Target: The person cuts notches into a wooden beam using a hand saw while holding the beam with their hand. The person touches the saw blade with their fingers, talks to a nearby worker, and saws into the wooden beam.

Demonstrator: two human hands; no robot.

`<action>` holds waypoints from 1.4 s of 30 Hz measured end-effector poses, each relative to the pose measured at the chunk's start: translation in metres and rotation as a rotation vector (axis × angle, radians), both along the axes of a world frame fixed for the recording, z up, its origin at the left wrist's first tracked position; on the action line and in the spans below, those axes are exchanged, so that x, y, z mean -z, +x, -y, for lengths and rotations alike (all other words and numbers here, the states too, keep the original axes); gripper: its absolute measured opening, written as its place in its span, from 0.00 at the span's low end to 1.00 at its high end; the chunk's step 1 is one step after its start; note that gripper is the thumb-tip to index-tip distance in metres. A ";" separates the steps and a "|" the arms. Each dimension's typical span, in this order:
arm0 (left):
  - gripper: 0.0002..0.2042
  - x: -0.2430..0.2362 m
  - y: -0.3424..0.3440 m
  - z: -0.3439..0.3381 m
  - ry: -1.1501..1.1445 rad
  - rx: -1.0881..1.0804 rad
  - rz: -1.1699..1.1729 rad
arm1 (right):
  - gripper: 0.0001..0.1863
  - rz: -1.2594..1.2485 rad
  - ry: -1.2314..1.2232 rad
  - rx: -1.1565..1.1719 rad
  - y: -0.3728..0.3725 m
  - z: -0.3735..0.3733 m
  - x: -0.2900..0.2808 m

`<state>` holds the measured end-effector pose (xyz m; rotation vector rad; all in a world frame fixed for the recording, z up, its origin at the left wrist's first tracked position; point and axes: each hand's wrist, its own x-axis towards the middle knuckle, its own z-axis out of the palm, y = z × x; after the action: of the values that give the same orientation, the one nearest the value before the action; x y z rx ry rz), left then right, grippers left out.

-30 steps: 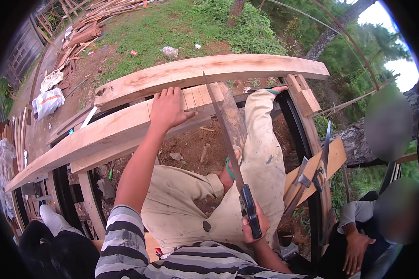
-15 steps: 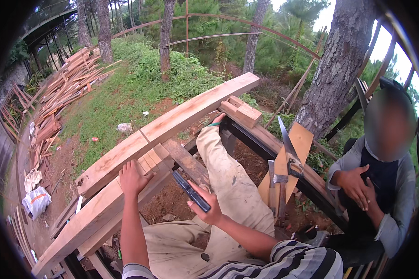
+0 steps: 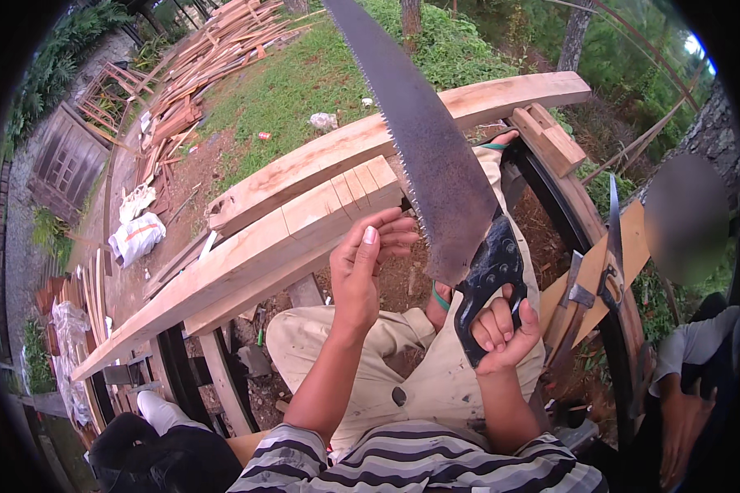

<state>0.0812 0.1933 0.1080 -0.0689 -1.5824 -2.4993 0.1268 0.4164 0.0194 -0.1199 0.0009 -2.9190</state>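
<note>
A hand saw (image 3: 440, 152) is raised in front of me, its wide, dull blade pointing up and its toothed edge to the left. My right hand (image 3: 501, 333) is wrapped round its black handle. My left hand (image 3: 363, 259) holds nothing; its fingers are apart and slightly curled, close to the blade's lower toothed edge. Just beyond the left hand is a squared timber beam (image 3: 259, 234) with several thin lines across its top near the end. The blade is above the beams, and its handle is over my lap.
Another long beam (image 3: 501, 100) lies behind the first. To the right, a second saw (image 3: 612, 246) and a hatchet (image 3: 580, 297) rest on a board (image 3: 635, 223). A person's hands (image 3: 684, 427) are at far right; a dark-clothed leg (image 3: 144, 452) is at lower left. Scrap lumber (image 3: 222, 49) lies beyond.
My right hand has lifted the saw off the beam and turned its blade broadside. My left hand has come off the beam toward the blade. The view has swung left.
</note>
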 end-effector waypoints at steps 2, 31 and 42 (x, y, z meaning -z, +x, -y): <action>0.20 -0.011 0.003 -0.009 -0.016 -0.014 -0.019 | 0.25 -0.016 -0.089 -0.049 0.000 0.002 0.008; 0.12 -0.056 -0.004 -0.085 -0.118 -0.117 -0.074 | 0.24 -0.006 -0.366 -0.170 0.000 -0.028 0.014; 0.08 -0.059 -0.006 -0.082 -0.063 -0.088 -0.080 | 0.24 -0.006 -0.367 -0.194 0.000 -0.026 0.027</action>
<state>0.0755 0.2755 0.1666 -0.1037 -1.5967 -2.3508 0.1263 0.4424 -0.0073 -0.1761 -0.5167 -2.6926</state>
